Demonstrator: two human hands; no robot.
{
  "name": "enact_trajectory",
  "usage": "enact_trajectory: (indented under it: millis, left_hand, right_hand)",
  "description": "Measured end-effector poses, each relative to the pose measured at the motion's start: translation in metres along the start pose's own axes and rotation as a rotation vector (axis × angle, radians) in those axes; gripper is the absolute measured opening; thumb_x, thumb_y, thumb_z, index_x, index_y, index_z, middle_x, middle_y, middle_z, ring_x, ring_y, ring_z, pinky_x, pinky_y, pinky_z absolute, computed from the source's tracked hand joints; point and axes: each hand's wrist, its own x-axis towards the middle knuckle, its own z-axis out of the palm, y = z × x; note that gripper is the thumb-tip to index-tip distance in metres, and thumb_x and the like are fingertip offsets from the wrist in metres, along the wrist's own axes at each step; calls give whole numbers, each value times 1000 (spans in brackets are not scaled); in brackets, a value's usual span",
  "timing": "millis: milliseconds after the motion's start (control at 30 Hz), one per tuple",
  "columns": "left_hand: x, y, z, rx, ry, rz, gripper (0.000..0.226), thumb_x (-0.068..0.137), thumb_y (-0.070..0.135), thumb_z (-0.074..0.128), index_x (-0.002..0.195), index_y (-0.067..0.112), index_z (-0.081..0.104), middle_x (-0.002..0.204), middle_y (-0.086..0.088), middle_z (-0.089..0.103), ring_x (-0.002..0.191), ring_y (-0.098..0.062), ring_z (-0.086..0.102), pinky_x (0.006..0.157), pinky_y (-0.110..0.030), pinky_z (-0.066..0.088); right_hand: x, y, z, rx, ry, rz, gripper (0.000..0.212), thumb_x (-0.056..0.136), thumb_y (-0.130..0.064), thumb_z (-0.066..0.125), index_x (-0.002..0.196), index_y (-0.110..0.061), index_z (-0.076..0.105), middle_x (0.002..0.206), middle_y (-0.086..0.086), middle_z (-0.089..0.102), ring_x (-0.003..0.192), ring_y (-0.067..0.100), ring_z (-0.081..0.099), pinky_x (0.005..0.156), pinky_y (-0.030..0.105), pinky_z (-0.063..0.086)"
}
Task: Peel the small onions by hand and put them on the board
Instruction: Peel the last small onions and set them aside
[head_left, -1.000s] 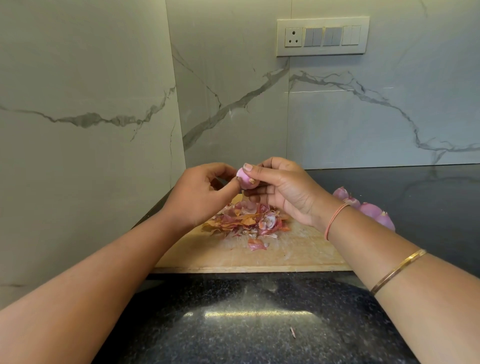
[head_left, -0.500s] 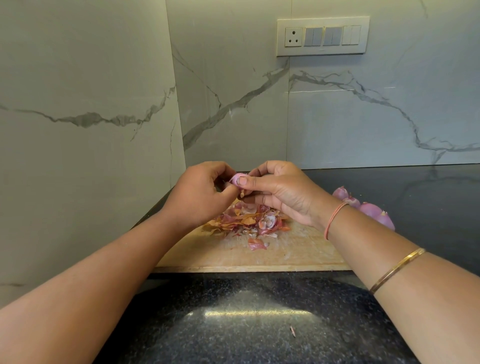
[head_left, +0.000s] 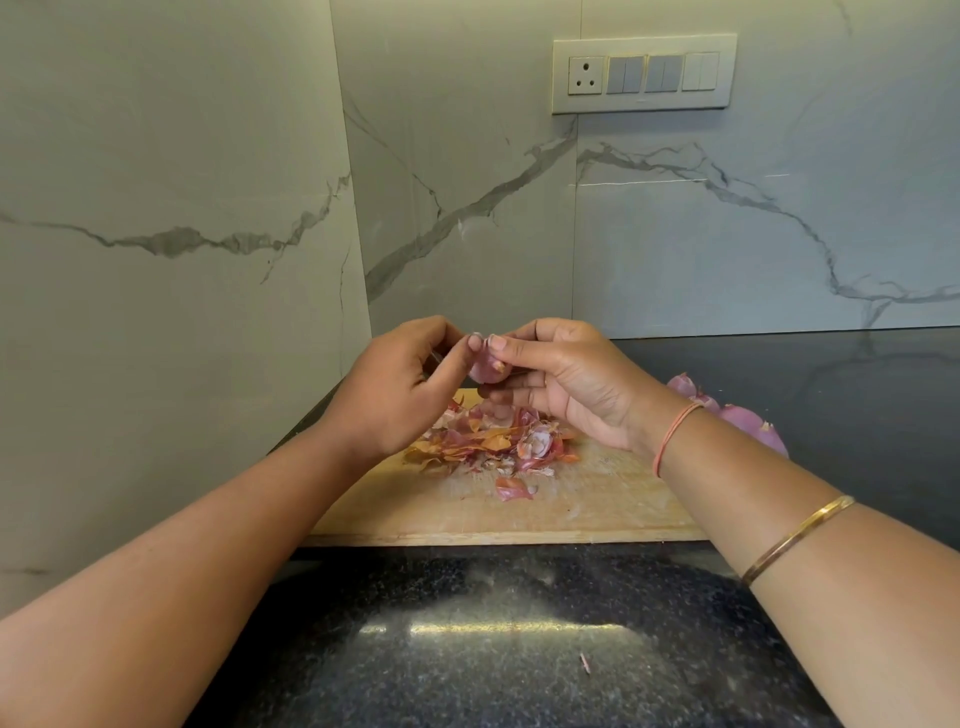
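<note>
A small pink onion (head_left: 485, 365) is held between both hands, above the far part of the wooden board (head_left: 582, 512). My left hand (head_left: 400, 392) pinches its left side with thumb and fingertips. My right hand (head_left: 566, 382) grips it from the right, thumb on top, fingers curled under. A heap of orange and pink onion skins (head_left: 493, 441) lies on the board below the hands. Peeled pink onions (head_left: 748, 418) lie at the board's far right, partly hidden behind my right wrist.
The board sits on a black speckled counter (head_left: 519, 649), in a corner of marble walls at left and back. A switch panel (head_left: 644, 73) is on the back wall. A tiny skin scrap (head_left: 585, 663) lies on the counter in front.
The onion has been turned between the fingers and raised slightly. Both hands stay at the same place above the skin heap.
</note>
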Motion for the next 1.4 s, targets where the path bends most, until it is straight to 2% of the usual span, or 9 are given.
enact_trajectory:
  millis: [200, 433, 633, 767, 933, 1100, 1200, 1333, 1400]
  left_hand:
    - [-1, -3, 8, 124, -29, 102, 26, 99, 36, 30, 79, 22, 39, 69, 9, 44, 62, -12, 43, 55, -18, 31]
    - [1, -7, 9, 159, 25, 58, 20, 100, 23, 35, 83, 14, 41, 70, 5, 46, 61, -13, 42, 54, -20, 31]
    - [2, -5, 11, 128, 56, 9, 20, 100, 20, 38, 81, 17, 41, 65, 11, 43, 56, -9, 40, 51, -14, 31]
    - [3, -6, 11, 165, 47, -13, 21, 101, 22, 38, 83, 14, 46, 67, 8, 47, 57, -10, 42, 49, -17, 30]
    - [3, -2, 13, 204, 59, -36, 23, 100, 24, 38, 81, 15, 46, 65, 8, 46, 56, -10, 41, 48, -19, 26]
    - [6, -9, 7, 220, 72, -214, 28, 98, 25, 40, 78, 8, 48, 66, -4, 50, 58, -19, 41, 52, -32, 29]
    - [6, -17, 0, 306, -4, -295, 32, 95, 34, 48, 79, 9, 59, 73, -9, 63, 65, -26, 55, 57, -35, 40]
    - [6, -11, 1, 231, -61, -305, 27, 89, 40, 59, 80, 16, 69, 66, 2, 63, 56, -14, 51, 55, -28, 38]
    - [6, -9, 2, 180, -89, -300, 22, 87, 39, 61, 96, 21, 70, 79, 7, 66, 66, -9, 56, 59, -27, 43]
  right_hand:
    - [-1, 0, 4, -29, 12, 10, 11, 91, -10, 57, 85, -1, 55, 71, 13, 65, 58, 20, 64, 60, 26, 56]
    - [-2, -1, 5, -1, -48, 12, 7, 93, -5, 54, 94, 0, 58, 92, 22, 63, 68, 22, 63, 67, 26, 57]
    - [0, 1, 5, 1, -47, -9, 9, 90, -5, 58, 97, -1, 61, 95, 16, 65, 75, 17, 67, 73, 26, 58]
    - [0, 3, 4, -57, -33, -24, 13, 85, 0, 62, 98, -3, 61, 96, 13, 65, 79, 18, 68, 76, 27, 59]
    - [-1, 1, 5, -99, -33, 16, 8, 90, -3, 59, 97, -7, 61, 92, 17, 66, 68, 18, 68, 70, 28, 59]
    - [-4, -2, 6, -40, -84, -55, 22, 83, 7, 62, 102, -2, 60, 102, 18, 67, 87, 24, 70, 79, 30, 58]
    - [-4, -4, 7, -12, -82, -88, 28, 80, 10, 64, 106, 2, 59, 105, 22, 67, 90, 30, 69, 81, 32, 58]
    - [-2, -1, 5, -103, 25, -46, 19, 81, -4, 69, 100, -4, 63, 99, 20, 70, 83, 26, 70, 77, 35, 59]
    - [-1, 0, 3, -140, 84, -15, 13, 83, -9, 69, 94, -6, 64, 90, 15, 70, 75, 21, 68, 72, 31, 60]
